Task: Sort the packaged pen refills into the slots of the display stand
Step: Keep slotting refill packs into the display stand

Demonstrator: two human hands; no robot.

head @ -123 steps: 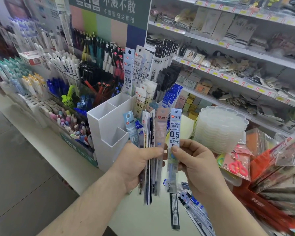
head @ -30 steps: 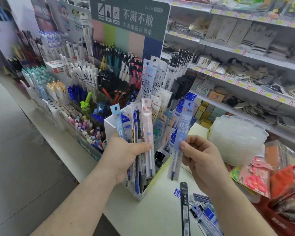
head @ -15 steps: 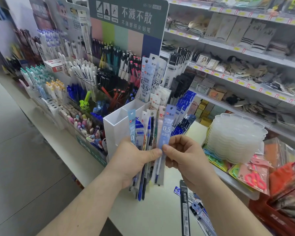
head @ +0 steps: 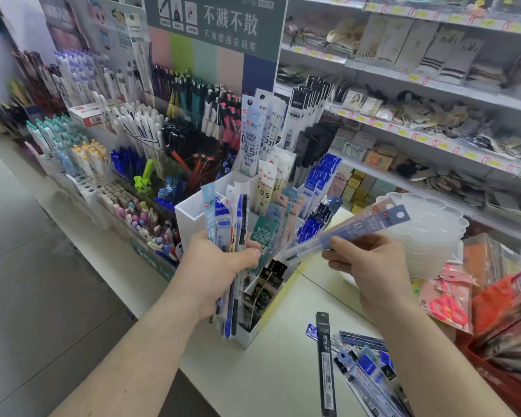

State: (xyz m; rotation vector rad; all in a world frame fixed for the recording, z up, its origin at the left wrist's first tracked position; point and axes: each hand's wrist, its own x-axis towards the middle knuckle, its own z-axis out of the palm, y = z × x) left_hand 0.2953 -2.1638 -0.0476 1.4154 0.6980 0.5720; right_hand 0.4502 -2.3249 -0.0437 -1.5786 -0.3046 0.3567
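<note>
Setting: a stationery shop aisle, white counter [head: 283, 365] in front, wall shelves [head: 433, 85] of small packaged goods on the right, racks of pens [head: 109, 139] filling the left side.
Sign: dark green board [head: 217, 25] with white Chinese lettering standing behind the pens.
Display stand: white stand [head: 193, 218] with divided slots sitting on the counter; the back slots are stuffed with upright refill packs [head: 265, 164], the near left slot looks mostly open at the top.
Left hand: left hand [head: 214, 272] is wrapped round a fat bundle of refill packs [head: 226, 236], thumb clamped across the front, packs standing upright right in front of the stand.
Right hand: right hand [head: 370, 266] pinches a single blue refill pack [head: 352, 233] between thumb and fingers; the pack is tilted, header end up to the right, low end pointing toward the stand, not in any slot.
Loose stuff: a scatter of more refill packs [head: 364, 368] lying flat on the counter near the right forearm, one long black pack [head: 325, 362] among them.
Right of counter: stack of clear plastic trays [head: 433, 230], and pink scissors [head: 448, 305] in a packet just beside it.
</note>
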